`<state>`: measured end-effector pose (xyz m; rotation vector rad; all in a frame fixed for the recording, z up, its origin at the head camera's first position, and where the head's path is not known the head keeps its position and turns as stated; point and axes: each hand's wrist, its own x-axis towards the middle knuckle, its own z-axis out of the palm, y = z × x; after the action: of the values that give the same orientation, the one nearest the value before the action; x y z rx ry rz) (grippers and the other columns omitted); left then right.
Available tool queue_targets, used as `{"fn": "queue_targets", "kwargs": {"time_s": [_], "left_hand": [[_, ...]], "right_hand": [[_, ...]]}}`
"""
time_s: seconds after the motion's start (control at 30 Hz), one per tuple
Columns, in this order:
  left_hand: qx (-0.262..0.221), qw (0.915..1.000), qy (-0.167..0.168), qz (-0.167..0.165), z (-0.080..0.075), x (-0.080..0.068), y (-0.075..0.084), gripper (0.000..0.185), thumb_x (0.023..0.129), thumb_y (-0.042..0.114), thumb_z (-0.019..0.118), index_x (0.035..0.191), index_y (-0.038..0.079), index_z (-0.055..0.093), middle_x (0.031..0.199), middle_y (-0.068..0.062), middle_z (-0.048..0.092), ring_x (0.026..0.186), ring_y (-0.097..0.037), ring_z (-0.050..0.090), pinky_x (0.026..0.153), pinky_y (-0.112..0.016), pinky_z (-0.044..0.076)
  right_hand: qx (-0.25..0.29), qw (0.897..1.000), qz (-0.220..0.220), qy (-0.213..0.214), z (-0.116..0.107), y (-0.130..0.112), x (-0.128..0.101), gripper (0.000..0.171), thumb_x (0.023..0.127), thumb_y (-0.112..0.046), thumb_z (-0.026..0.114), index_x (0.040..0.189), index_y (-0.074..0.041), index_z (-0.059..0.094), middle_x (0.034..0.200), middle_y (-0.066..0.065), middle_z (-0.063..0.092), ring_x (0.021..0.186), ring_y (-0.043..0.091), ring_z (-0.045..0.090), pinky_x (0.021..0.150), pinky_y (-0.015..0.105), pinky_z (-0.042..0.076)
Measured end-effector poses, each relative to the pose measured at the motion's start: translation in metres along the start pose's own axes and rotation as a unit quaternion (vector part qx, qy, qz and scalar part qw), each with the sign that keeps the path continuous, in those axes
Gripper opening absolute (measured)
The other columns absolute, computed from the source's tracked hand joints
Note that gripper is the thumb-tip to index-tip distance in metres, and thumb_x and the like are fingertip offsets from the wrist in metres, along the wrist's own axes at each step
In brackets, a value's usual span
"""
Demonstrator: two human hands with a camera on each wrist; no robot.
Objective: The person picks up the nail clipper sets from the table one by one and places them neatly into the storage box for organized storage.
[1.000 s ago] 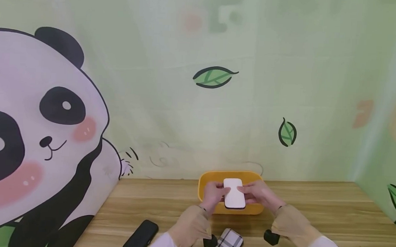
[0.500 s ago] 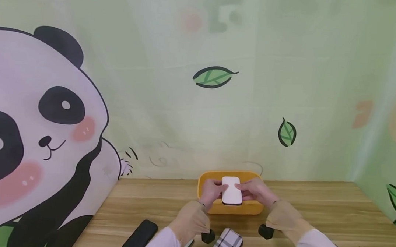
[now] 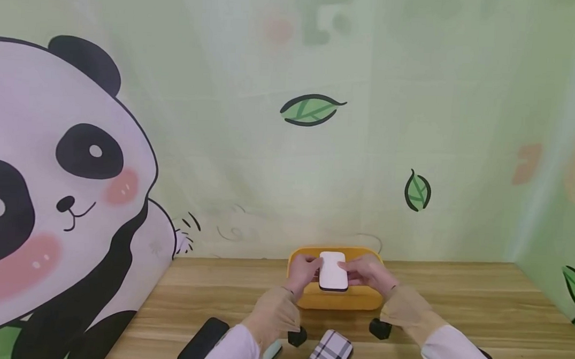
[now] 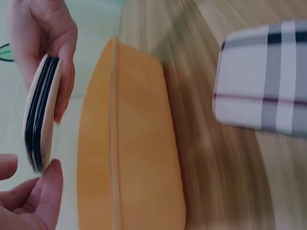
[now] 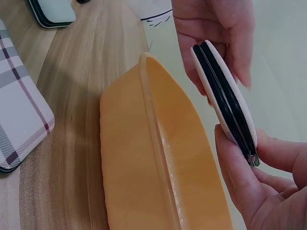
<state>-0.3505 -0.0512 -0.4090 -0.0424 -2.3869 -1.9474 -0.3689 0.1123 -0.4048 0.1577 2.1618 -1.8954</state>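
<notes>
A white zip case with a dark zipped edge is tilted up over the yellow bin in the head view. My right hand pinches it at the right side, thumb on the white face; the right wrist view shows thumb and fingers on either side of the case. At the other side is my left hand. Seen from the left wrist, the left thumb stands apart from the case, while a fingertip lies close at its lower corner; whether it touches is unclear.
On the wooden table in front of the bin lie a plaid case, a black case and a pale green case partly behind the left sleeve. A panda-print backdrop rises behind the table.
Both hands and the white case have shifted slightly left and up in the head view. The left thumb has moved off the case's face to its edge. More of the green case shows.
</notes>
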Motion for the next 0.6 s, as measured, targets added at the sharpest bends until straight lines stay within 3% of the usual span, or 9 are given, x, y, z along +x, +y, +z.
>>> {"fn": "queue_targets", "kwargs": {"time_s": [0.1, 0.17, 0.3, 0.4, 0.5, 0.6], "left_hand": [[0.020, 0.9994, 0.019, 0.018, -0.008, 0.005, -0.002, 0.018, 0.089, 0.005, 0.053, 0.093, -0.012, 0.060, 0.076, -0.016, 0.059, 0.067, -0.029, 0.059, 0.058, -0.033, 0.051], [0.064, 0.9964, 0.038, 0.041, -0.015, 0.008, -0.006, 0.015, 0.088, 0.003, 0.053, 0.091, -0.010, 0.060, 0.077, -0.016, 0.058, 0.069, -0.028, 0.057, 0.058, -0.031, 0.049], [0.170, 0.9781, 0.088, 0.082, -0.027, 0.012, -0.017, 0.011, 0.082, 0.001, 0.059, 0.088, -0.008, 0.059, 0.078, -0.011, 0.055, 0.070, -0.023, 0.052, 0.060, -0.031, 0.044], [0.206, 0.9679, 0.112, 0.091, -0.033, 0.014, -0.029, 0.015, 0.078, 0.001, 0.061, 0.089, -0.009, 0.057, 0.079, -0.013, 0.052, 0.076, -0.028, 0.050, 0.066, -0.038, 0.042], [0.223, 0.9622, 0.124, 0.095, -0.036, 0.027, -0.052, 0.018, 0.076, 0.001, 0.060, 0.090, -0.010, 0.055, 0.082, -0.017, 0.053, 0.081, -0.032, 0.050, 0.070, -0.041, 0.042], [0.249, 0.9503, 0.144, 0.119, -0.035, 0.065, -0.107, 0.007, 0.074, 0.004, 0.056, 0.075, -0.003, 0.056, 0.069, -0.011, 0.052, 0.064, -0.025, 0.051, 0.055, -0.035, 0.044]], "right_hand": [[0.002, 1.000, 0.001, 0.003, -0.001, -0.001, 0.001, 0.040, 0.084, -0.013, 0.065, 0.107, 0.018, 0.053, 0.080, 0.019, 0.063, 0.070, 0.027, 0.063, 0.063, 0.036, 0.051], [0.002, 1.000, 0.003, 0.005, -0.002, -0.001, 0.001, 0.040, 0.084, -0.013, 0.065, 0.107, 0.018, 0.053, 0.080, 0.019, 0.063, 0.070, 0.027, 0.062, 0.062, 0.036, 0.051], [0.002, 1.000, 0.008, 0.009, -0.002, -0.001, 0.002, 0.040, 0.084, -0.011, 0.065, 0.107, 0.018, 0.052, 0.080, 0.019, 0.063, 0.069, 0.027, 0.062, 0.063, 0.036, 0.051], [-0.001, 1.000, 0.012, 0.013, -0.002, 0.000, 0.003, 0.039, 0.084, -0.011, 0.064, 0.107, 0.018, 0.052, 0.079, 0.018, 0.063, 0.069, 0.026, 0.062, 0.063, 0.035, 0.051], [-0.005, 1.000, 0.013, 0.017, -0.001, 0.002, 0.006, 0.038, 0.085, -0.011, 0.064, 0.107, 0.018, 0.053, 0.078, 0.017, 0.063, 0.069, 0.026, 0.062, 0.062, 0.035, 0.051], [-0.009, 1.000, 0.014, 0.022, 0.000, 0.001, 0.008, 0.037, 0.085, -0.011, 0.064, 0.106, 0.017, 0.054, 0.078, 0.017, 0.063, 0.068, 0.025, 0.062, 0.062, 0.035, 0.051]]}}
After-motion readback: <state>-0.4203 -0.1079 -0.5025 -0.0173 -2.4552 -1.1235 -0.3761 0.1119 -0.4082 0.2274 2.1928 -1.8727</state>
